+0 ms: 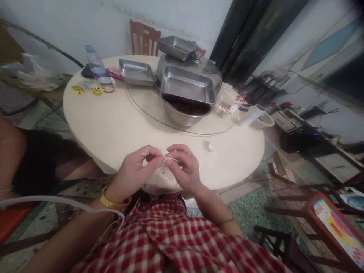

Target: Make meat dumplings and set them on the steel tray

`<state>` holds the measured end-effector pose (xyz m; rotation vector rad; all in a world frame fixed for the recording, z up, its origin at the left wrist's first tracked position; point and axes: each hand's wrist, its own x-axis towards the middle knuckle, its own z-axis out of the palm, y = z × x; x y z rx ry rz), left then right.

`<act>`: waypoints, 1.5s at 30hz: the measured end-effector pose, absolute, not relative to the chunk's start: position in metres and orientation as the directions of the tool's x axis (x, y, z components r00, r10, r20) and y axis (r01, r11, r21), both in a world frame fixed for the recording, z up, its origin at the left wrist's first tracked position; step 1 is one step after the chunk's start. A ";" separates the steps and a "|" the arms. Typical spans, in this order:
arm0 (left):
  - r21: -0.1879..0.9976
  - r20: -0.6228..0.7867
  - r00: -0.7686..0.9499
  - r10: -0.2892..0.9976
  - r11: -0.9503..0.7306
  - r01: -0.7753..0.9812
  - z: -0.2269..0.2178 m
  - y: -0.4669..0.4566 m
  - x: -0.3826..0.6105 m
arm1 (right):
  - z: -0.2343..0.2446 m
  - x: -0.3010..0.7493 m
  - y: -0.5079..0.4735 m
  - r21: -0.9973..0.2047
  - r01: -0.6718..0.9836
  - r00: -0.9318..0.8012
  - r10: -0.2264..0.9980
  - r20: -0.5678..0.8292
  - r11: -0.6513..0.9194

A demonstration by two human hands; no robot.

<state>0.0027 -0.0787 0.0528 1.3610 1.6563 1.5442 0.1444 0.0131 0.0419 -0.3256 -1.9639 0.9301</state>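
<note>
At the near edge of the round table (93, 117), my left hand (142, 167) and my right hand (184, 167) meet fingertip to fingertip. Pinched between them is a thin white string (164, 160); a loop of it shows at the fingertips. Below the hands lies something pale, perhaps clear plastic, that I cannot make out well. A small white object (209, 145), possibly a spool, sits on the table beyond my right hand.
A steel bowl (182, 118) of dark food stands on a glass turntable, with a tilted metal tray (187, 83) over it. Behind are a domed lid and more trays. A bottle (96, 64) and jar (107, 84) stand left, a white basket (263, 120) right. Someone sits at left.
</note>
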 end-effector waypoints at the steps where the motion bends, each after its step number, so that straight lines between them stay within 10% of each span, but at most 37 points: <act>1: 0.938 0.261 -0.369 0.892 -0.145 0.314 0.053 -0.079 0.003 | 0.043 0.144 0.013 -0.717 -0.124 -0.538 0.561 0.630 0.686; 16: 0.720 0.565 -0.359 0.743 -0.230 0.655 0.037 -0.082 0.007 | 0.040 0.140 0.013 -0.717 -0.071 -0.547 0.574 0.609 0.693; 33: 0.756 0.634 -0.493 0.596 -0.344 0.557 0.027 -0.077 0.012 | 0.047 0.142 0.011 -0.731 -0.190 -0.623 0.495 0.606 0.656; 45: 0.975 0.157 -0.494 0.855 -0.213 -0.059 0.023 -0.070 0.014 | 0.059 0.154 0.016 -0.843 -0.152 -0.754 0.491 0.437 0.516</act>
